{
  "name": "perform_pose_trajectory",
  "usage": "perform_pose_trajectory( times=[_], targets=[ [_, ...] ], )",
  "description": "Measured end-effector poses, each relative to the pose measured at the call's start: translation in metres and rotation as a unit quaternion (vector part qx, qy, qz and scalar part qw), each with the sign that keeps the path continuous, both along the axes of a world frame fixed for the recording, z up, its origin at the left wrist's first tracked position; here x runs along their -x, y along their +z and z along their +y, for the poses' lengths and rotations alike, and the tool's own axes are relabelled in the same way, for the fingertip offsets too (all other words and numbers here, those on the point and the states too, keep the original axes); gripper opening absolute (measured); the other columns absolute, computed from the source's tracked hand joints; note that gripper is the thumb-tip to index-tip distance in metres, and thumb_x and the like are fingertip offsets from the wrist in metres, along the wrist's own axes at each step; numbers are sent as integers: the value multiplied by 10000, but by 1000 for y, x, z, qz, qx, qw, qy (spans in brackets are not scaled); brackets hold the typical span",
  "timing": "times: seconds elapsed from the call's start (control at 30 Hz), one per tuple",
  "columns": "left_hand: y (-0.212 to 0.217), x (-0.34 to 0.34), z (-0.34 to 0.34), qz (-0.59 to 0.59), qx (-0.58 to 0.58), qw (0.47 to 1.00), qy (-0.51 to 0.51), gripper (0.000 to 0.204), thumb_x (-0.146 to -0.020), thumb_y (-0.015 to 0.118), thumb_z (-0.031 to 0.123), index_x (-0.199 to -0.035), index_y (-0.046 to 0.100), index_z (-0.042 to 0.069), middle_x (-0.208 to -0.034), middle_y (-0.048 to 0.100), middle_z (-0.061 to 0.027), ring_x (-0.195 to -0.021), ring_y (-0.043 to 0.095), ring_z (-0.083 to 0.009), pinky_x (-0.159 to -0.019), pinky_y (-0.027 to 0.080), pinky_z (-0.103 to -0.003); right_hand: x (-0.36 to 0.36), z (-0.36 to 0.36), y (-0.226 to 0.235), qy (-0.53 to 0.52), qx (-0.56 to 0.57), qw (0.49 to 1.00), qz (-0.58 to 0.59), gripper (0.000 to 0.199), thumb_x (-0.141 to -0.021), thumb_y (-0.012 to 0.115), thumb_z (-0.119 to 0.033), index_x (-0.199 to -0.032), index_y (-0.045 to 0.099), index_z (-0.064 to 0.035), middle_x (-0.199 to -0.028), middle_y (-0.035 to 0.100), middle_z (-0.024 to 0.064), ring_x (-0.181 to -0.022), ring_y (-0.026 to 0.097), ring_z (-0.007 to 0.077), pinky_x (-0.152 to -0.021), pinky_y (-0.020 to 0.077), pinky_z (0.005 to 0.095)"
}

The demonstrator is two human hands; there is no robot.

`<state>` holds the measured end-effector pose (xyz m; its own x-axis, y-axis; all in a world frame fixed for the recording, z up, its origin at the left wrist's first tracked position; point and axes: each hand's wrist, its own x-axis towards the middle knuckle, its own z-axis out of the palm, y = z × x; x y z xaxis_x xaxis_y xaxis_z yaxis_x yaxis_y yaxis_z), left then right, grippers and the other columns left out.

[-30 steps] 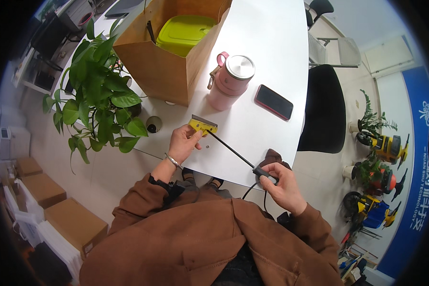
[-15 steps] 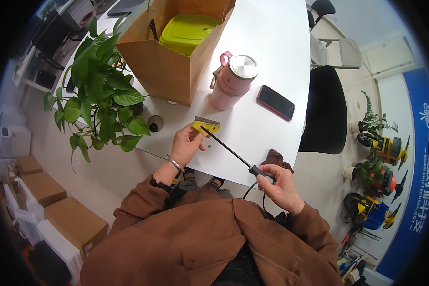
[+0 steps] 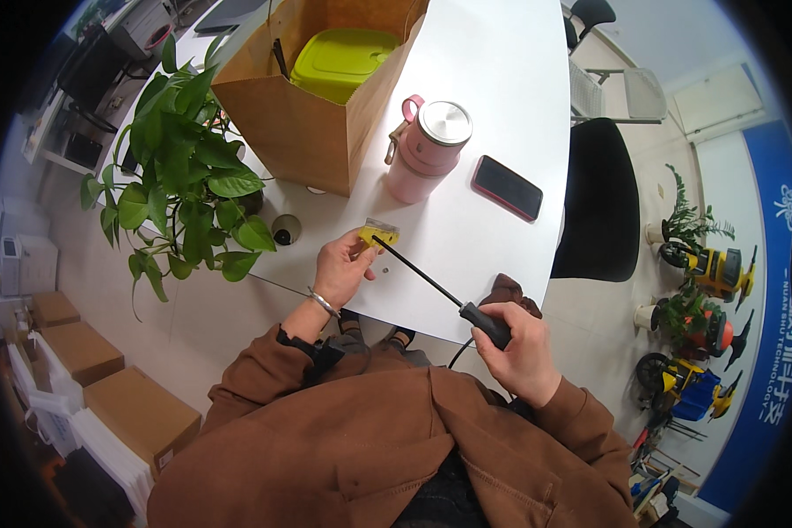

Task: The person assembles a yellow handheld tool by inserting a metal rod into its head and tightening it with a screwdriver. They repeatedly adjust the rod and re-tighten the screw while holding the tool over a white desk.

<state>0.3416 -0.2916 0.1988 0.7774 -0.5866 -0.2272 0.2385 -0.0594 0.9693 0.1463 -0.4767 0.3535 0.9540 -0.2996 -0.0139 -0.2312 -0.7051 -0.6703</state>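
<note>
My left hand (image 3: pixel 341 271) is closed, pinching a small yellow scraper head (image 3: pixel 379 235) with a metal blade edge, just above the near part of the white table. My right hand (image 3: pixel 524 350) is wrapped round the dark handle of a screwdriver (image 3: pixel 422 276). Its long black shaft slants up to the left, and the tip meets the face of the scraper head; the exact contact is too small to make out. A small round metal piece (image 3: pixel 385 270) lies on the table beside my left fingers.
Beyond my hands stand a pink tumbler (image 3: pixel 424 158) and a brown paper bag (image 3: pixel 282 132) with a green-lidded box (image 3: pixel 343 60). A phone (image 3: pixel 507 188) lies to the right. A leafy plant (image 3: pixel 189 167) overhangs the left side, and a black chair (image 3: pixel 597 202) stands at the right.
The yellow scraper head has tilted and shifted slightly in my left fingers. My right hand has turned on the screwdriver handle, its fingers now wrapped more fully round it.
</note>
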Motion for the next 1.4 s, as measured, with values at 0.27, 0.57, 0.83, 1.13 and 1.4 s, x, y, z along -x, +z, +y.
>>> perform_pose_trajectory(
  times=[0.27, 0.57, 0.83, 1.13, 1.4],
  targets=[
    [-1, -1, 1, 25, -4, 1000, -16, 271, -942, 581, 31, -1208, 630, 6, -967, 718, -46, -793, 640, -68, -552, 535, -216, -2, -10, -9, -36, -65, 995, 72, 199, -837, 717, -115, -984, 645, -2, -763, 653, 115, -661, 647, 248, -625, 519, 328],
    [-3, -2, 0, 51, -11, 998, -22, 273, -944, 576, 40, -1209, 619, -12, -985, 718, -67, -810, 649, -78, -543, 541, -220, -4, -7, -12, -45, -44, 998, -18, 241, -816, 718, -87, -1026, 655, 13, -792, 670, 120, -662, 659, 233, -623, 530, 320],
    [-1, -3, 1, 48, -40, 998, -22, 274, -941, 579, 43, -1206, 617, -15, -971, 719, -71, -767, 644, -80, -533, 538, -220, 3, -6, -17, -48, -67, 997, 0, 241, -833, 704, -88, -1050, 661, 8, -829, 683, 86, -704, 629, 149, -644, 509, 274],
    [0, 1, -5, -15, -32, 999, 28, 389, -924, 600, 38, -1299, 504, 8, -966, 715, -119, -600, 637, -120, -502, 529, -246, 5, -4, -36, -120, -120, 985, -18, 256, -863, 712, -122, -1070, 633, 6, -796, 676, 89, -638, 615, 141, -589, 498, 271],
    [17, 0, -2, 7, -56, 998, -3, 309, -947, 581, 89, -1222, 447, 43, -992, 692, -98, -562, 654, -143, -462, 472, -234, -3, 9, -47, -32, -91, 995, 3, 281, -882, 674, -158, -1086, 557, -4, -718, 614, 144, -636, 640, 302, -591, 495, 372]
  ],
)
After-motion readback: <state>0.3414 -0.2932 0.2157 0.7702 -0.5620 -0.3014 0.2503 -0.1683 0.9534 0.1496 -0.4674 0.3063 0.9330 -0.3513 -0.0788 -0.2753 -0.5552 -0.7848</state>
